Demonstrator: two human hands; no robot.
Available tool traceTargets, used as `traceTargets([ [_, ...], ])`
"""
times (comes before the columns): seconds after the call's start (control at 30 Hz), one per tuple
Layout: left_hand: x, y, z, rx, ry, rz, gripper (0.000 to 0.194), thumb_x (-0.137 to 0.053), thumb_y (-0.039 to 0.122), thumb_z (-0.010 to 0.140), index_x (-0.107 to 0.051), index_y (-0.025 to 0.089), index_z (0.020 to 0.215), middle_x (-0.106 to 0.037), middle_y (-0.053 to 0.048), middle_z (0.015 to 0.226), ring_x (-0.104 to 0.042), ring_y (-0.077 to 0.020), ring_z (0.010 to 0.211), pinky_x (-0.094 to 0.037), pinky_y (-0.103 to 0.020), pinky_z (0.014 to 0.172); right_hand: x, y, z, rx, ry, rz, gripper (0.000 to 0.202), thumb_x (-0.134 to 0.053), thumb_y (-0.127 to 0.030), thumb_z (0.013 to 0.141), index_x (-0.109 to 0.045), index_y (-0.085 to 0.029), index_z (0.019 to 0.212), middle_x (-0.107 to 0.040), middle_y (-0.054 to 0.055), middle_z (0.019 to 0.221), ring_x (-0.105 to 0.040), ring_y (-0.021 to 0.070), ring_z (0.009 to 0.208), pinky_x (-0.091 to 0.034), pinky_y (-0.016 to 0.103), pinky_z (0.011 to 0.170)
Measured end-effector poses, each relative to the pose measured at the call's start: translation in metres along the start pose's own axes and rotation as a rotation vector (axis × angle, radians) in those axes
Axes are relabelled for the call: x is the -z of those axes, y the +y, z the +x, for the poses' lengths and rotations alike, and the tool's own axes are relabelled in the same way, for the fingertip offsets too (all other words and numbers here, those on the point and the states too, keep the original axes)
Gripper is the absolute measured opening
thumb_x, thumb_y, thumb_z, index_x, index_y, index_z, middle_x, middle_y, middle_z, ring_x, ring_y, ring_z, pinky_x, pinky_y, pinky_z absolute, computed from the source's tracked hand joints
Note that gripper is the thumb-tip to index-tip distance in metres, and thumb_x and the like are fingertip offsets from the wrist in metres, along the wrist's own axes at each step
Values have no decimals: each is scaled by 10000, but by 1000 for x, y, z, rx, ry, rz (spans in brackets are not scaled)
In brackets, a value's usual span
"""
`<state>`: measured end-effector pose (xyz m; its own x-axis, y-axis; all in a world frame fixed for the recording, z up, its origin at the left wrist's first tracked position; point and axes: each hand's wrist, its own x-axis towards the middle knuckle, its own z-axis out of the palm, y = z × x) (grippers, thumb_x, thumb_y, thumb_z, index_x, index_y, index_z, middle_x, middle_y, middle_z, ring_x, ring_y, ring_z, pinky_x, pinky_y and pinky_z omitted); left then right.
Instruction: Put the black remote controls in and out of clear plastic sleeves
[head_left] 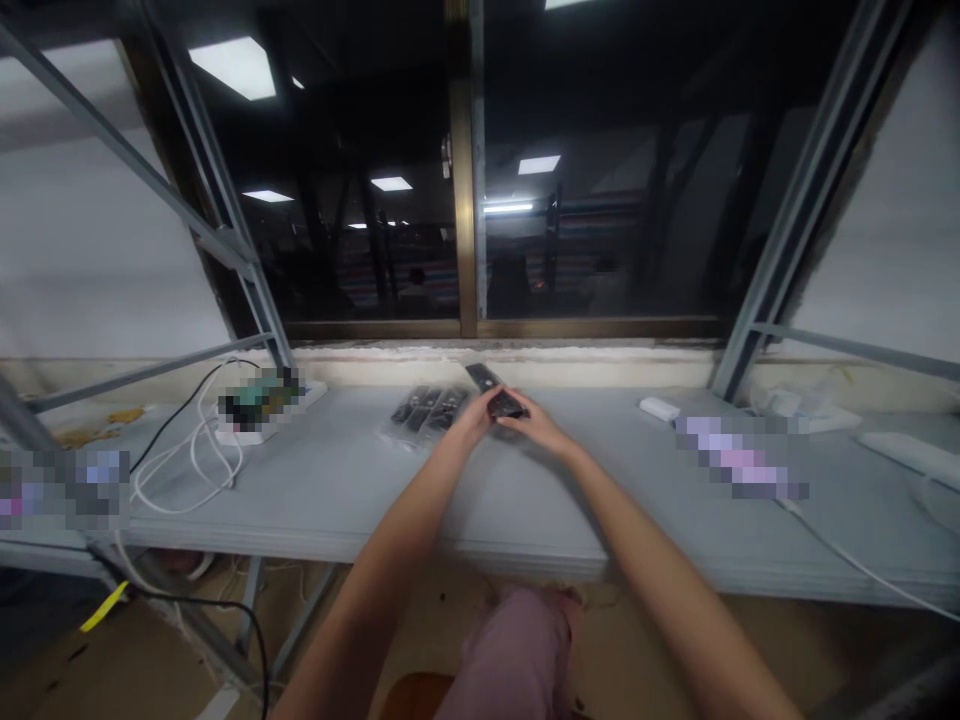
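Observation:
Between my two hands is a slim black remote control, tilted with its far end toward the window; clear plastic seems to show around that end. My left hand grips it from the left side, fingers closed around its edge. From the right, my right hand closes on its near end. Several more black remote controls in clear plastic bags lie on the grey table, just left of my left hand. Motion blur hides the finer detail.
A white power strip with white cables lies at the left. On the right are a small white block, a blurred-out purple item and a white cord. Metal frame posts rise at both sides before a dark window.

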<state>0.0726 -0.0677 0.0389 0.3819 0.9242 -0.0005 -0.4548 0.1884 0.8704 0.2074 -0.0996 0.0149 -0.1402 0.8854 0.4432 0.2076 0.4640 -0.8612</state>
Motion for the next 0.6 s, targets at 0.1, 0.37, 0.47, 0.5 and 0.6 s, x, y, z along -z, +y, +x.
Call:
traceTargets([
  [0.1, -1, -7, 4, 4, 54, 72, 242, -634, 344, 800, -676, 108, 827, -690, -68, 722, -634, -154, 663, -470, -249, 689, 2, 5, 0, -92, -16, 43, 749, -753, -424, 623, -540, -210, 1308, -663, 74, 1089, -623, 197, 801, -530, 325, 687],
  [0.37, 5, 1, 7, 55, 213, -20, 290, -568, 294, 859, -564, 133, 618, -583, -5, 515, -514, -95, 452, -394, -201, 507, -2, -6, -8, -112, -29, 76, 683, -752, -374, 627, -587, -181, 1262, -671, 99, 1073, -588, 107, 603, -516, 254, 568],
  [0.47, 2, -5, 7, 60, 155, -45, 268, -571, 317, 856, -599, 129, 666, -617, -21, 569, -551, -110, 495, -403, -207, 521, -5, -8, -10, -106, 14, 51, 665, -698, -386, 675, -538, -253, 1307, -614, 74, 1216, -615, 125, 689, -523, 231, 525],
  [0.5, 0, -7, 7, 68, 134, -41, 258, -575, 320, 853, -611, 130, 682, -626, -26, 584, -561, -116, 511, -410, -211, 534, -6, -8, -9, -115, 31, 23, 647, -685, -378, 680, -545, -251, 1299, -625, 67, 1203, -617, 130, 692, -525, 234, 517],
  [0.6, -3, -14, 3, 86, 86, 7, 236, -554, 287, 863, -631, 136, 699, -638, -29, 603, -564, -120, 527, -425, -223, 572, -5, -2, -7, -151, 128, -96, 535, -634, -333, 699, -620, -197, 1216, -688, 74, 1079, -624, 150, 652, -534, 275, 541],
])
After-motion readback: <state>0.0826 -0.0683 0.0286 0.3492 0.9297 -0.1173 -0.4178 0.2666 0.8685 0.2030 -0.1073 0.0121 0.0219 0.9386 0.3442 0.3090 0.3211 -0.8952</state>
